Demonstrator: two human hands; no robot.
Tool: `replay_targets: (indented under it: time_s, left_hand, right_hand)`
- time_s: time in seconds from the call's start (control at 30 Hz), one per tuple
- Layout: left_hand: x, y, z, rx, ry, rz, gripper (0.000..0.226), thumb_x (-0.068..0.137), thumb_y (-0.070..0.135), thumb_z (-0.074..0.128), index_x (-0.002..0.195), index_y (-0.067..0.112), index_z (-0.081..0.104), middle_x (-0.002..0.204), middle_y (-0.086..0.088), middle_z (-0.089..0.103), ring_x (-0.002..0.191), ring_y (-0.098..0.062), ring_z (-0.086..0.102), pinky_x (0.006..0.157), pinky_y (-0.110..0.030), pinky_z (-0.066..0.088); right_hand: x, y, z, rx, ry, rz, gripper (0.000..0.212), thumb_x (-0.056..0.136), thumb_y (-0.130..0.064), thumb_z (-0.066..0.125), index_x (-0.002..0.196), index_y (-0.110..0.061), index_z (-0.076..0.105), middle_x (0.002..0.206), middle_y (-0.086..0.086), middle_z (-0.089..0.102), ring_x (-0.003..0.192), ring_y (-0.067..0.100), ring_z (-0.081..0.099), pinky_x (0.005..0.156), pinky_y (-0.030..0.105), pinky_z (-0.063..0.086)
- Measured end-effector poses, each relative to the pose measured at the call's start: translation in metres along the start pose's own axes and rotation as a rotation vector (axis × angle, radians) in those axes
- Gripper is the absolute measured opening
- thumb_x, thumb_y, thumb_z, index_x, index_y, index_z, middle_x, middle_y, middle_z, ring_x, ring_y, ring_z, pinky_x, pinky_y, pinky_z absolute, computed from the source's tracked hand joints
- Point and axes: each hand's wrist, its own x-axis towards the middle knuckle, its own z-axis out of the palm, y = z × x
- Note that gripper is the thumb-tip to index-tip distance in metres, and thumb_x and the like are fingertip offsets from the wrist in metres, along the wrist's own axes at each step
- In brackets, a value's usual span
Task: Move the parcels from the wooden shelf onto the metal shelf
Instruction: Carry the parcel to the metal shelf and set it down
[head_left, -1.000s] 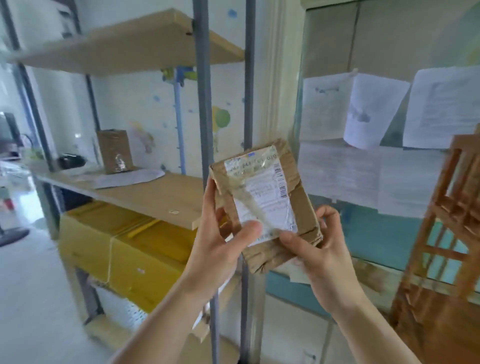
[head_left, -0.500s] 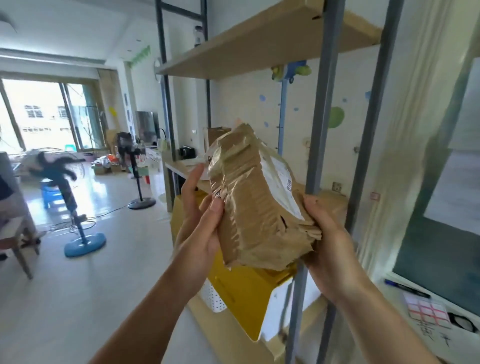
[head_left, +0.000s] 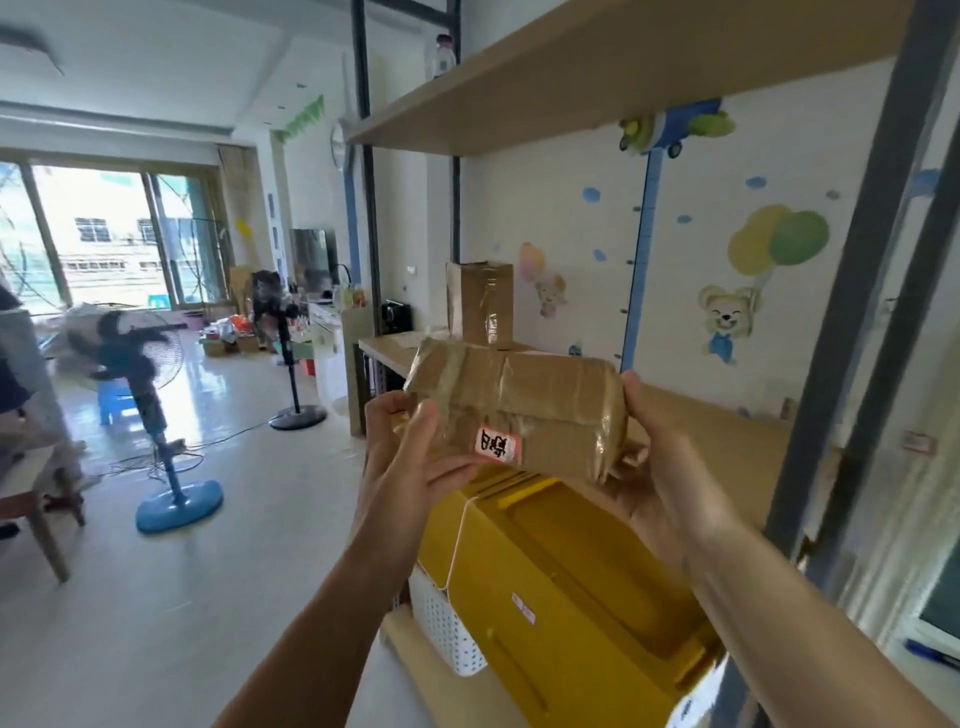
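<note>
Left hand (head_left: 410, 457): closed on taped brown parcel (head_left: 519, 410), near end
Right hand (head_left: 670, 467): cupped under far end
Parcel: midair before metal shelf (head_left: 727, 441)
Risk: slick tape; possible slip

Pale glossy floor (head_left: 218, 519) reflects daylight from a large sliding window (head_left: 98, 244) at the far left. Two pedestal fans stand on it: one with a blue base (head_left: 179, 506), one with a dark base (head_left: 297, 415). The white right-hand wall (head_left: 561, 218) carries cartoon stickers: balloons (head_left: 779, 244), a bear (head_left: 727, 322).
</note>
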Motion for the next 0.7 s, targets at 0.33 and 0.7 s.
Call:
replay_targets:
  time_s: [0.33, 0.7]
  left_hand:
    - [0.217, -0.1, 0.03, 0.626, -0.397, 0.086, 0.018, 0.1, 0.024, 0.061, 0.117, 0.019, 0.064, 0.101, 0.011, 0.074, 0.096, -0.01, 0.071, 0.081, -0.029, 0.054]
    - [0.283, -0.175, 0.047, 0.733, -0.358, -0.043, 0.024, 0.1, 0.016, 0.059, 0.123, 0.011, 0.054, 0.1, 0.001, 0.066, 0.092, -0.021, 0.066, 0.063, -0.023, 0.045]
  right_hand:
    - [0.161, 0.008, -0.014, -0.504, 0.408, -0.08, 0.024, 0.093, -0.041, 0.068, 0.11, -0.026, 0.073, 0.12, 0.004, 0.075, 0.112, 0.025, 0.068, 0.104, 0.046, 0.052]
    - [0.234, 0.044, -0.013, -0.666, 0.497, -0.056, 0.051, 0.095, -0.051, 0.055, 0.133, -0.018, 0.064, 0.134, 0.005, 0.066, 0.124, 0.027, 0.06, 0.092, 0.032, 0.043]
